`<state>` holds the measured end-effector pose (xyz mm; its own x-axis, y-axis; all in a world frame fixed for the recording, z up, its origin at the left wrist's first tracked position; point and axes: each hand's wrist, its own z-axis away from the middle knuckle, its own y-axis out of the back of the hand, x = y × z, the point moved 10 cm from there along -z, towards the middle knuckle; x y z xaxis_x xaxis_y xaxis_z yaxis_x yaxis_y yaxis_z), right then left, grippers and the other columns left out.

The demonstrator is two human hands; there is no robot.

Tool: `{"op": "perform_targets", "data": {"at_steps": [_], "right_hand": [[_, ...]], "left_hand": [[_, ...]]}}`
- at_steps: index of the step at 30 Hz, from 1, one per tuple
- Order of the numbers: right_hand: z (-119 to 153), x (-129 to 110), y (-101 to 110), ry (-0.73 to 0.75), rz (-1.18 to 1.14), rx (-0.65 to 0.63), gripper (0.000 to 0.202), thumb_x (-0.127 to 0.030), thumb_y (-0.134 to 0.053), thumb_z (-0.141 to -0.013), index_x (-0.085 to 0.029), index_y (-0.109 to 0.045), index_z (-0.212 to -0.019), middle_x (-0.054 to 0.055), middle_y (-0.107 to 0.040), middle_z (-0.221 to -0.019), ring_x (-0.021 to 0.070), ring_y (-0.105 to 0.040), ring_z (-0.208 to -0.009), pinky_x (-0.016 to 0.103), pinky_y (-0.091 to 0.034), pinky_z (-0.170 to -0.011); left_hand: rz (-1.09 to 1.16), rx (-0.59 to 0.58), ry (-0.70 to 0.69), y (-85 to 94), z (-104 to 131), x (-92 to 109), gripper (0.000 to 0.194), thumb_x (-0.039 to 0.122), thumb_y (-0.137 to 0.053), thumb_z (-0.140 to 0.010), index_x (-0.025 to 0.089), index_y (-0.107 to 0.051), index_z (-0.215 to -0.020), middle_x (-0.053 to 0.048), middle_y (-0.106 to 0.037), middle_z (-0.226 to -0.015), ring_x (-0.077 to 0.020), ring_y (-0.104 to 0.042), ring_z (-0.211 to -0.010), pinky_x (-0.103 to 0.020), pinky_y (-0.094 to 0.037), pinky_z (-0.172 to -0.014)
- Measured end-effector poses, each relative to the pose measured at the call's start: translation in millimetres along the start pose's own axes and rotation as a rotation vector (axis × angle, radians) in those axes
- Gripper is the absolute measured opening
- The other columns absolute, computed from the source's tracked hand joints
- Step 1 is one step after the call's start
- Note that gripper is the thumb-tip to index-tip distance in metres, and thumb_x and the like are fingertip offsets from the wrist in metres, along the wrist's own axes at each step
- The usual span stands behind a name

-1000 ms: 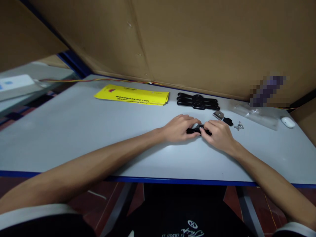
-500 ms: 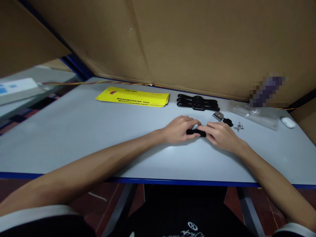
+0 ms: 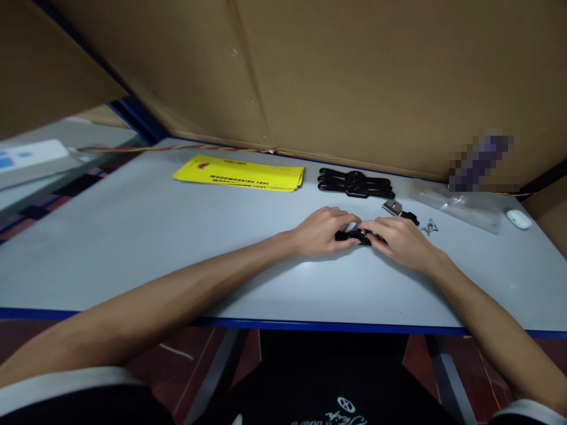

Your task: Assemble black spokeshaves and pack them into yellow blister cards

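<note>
Take the black part under the hands as the middle of the clock, twelve toward the wall. Nearest, at six o'clock, is the dark shirt with white print, then the blue edge of the grey table. Forearms reach in from eight and four o'clock. The left hand, at nine, grips the left end of the black part, thumb on the near side and forefinger curved over the far side, the part low at the tabletop. The right hand, at three, has thumb and forefinger around a small bright metal bit at the part's right end; whether they pinch it I cannot tell. Beyond the right hand lie silvery hardware pieces at three o'clock, with a white mouse-shaped object well apart on the same line. A flat black piece sits between two and three, just beside a metal bracket at two; past them is a clear plastic bag. At twelve, long black pieces lie side by side. Yellow printed cards overlap at ten. Farthest, a red-and-yellow cable runs along the foot of the brown wall.
</note>
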<state>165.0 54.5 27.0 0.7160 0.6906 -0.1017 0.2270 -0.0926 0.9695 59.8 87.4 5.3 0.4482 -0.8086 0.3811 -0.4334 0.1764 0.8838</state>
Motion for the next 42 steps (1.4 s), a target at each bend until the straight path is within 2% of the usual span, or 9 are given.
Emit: {"op": "perform_targets", "data": {"at_steps": [9, 13, 24, 32, 36, 40, 42], "right_hand": [[0.8, 4.1, -0.7, -0.007, -0.199, -0.038, 0.035, -0.028, -0.048, -0.109, -0.023, -0.071, -0.135, 0.009, -0.079, -0.111, 0.0224, -0.072, -0.093, 0.036, -0.053, -0.083], [0.3, 10.1, -4.8, -0.038, -0.304, -0.061, 0.031, -0.03, -0.05, -0.108, -0.024, -0.069, -0.133, 0.008, -0.079, -0.114, 0.0217, -0.07, -0.088, 0.037, -0.052, -0.084], [0.4, 18.1, -14.2, -0.136, -0.375, -0.046, 0.016, -0.036, -0.056, -0.107, -0.024, -0.062, -0.114, 0.005, -0.074, -0.099, 0.0211, -0.065, -0.085, 0.033, -0.044, -0.078], [0.8, 15.7, -13.2, -0.139, -0.297, -0.013, 0.015, -0.036, -0.055, -0.108, -0.023, -0.061, -0.111, 0.005, -0.076, -0.096, 0.0206, -0.065, -0.079, 0.033, -0.043, -0.075], [0.2, 10.9, -10.6, -0.082, -0.209, 0.009, 0.022, -0.039, -0.051, -0.11, -0.022, -0.065, -0.111, 0.007, -0.078, -0.102, 0.0209, -0.068, -0.083, 0.033, -0.047, -0.078], [3.2, 4.7, -3.1, -0.002, -0.039, 0.019, 0.034, -0.043, -0.047, -0.112, -0.021, -0.07, -0.125, 0.009, -0.079, -0.104, 0.0236, -0.072, -0.088, 0.035, -0.049, -0.082], [6.5, 9.0, 3.9, -0.013, 0.057, 0.026, 0.037, -0.04, -0.045, -0.112, -0.021, -0.07, -0.132, 0.01, -0.08, -0.102, 0.025, -0.072, -0.088, 0.036, -0.049, -0.081]], "left_hand": [[-0.006, 0.003, -0.006, -0.7, -0.4, -0.6, 0.048, 0.054, -0.054, -0.1, 0.017, -0.072, -0.123, -0.004, -0.066, -0.082, -0.0208, -0.062, -0.077, -0.035, -0.049, -0.077], [-0.01, -0.003, -0.002, -1.1, -0.5, -0.7, 0.047, 0.054, -0.053, -0.101, 0.017, -0.071, -0.124, -0.005, -0.067, -0.083, -0.0216, -0.063, -0.079, -0.035, -0.05, -0.079], [0.012, -0.019, 0.006, -0.9, -3.7, -0.3, 0.048, 0.056, -0.053, -0.101, 0.018, -0.072, -0.124, -0.006, -0.067, -0.087, -0.0226, -0.062, -0.08, -0.037, -0.049, -0.081], [0.037, -0.02, 0.01, -0.8, -3.2, -2.1, 0.047, 0.054, -0.054, -0.101, 0.018, -0.073, -0.124, -0.005, -0.067, -0.087, -0.0211, -0.062, -0.078, -0.036, -0.05, -0.08], [0.036, -0.017, -0.003, 0.0, -2.1, -1.5, 0.048, 0.054, -0.053, -0.102, 0.016, -0.072, -0.123, -0.006, -0.068, -0.087, -0.0217, -0.063, -0.079, -0.036, -0.052, -0.08], [-0.027, 0.01, -0.014, -1.4, -0.5, 0.5, 0.049, 0.054, -0.049, -0.104, 0.015, -0.073, -0.122, -0.009, -0.069, -0.09, -0.0247, -0.064, -0.086, -0.039, -0.053, -0.084], [-0.059, 0.021, -0.015, -2.3, 0.2, 2.0, 0.05, 0.055, -0.047, -0.104, 0.015, -0.074, -0.119, -0.01, -0.069, -0.092, -0.0259, -0.063, -0.089, -0.042, -0.053, -0.088]]}}
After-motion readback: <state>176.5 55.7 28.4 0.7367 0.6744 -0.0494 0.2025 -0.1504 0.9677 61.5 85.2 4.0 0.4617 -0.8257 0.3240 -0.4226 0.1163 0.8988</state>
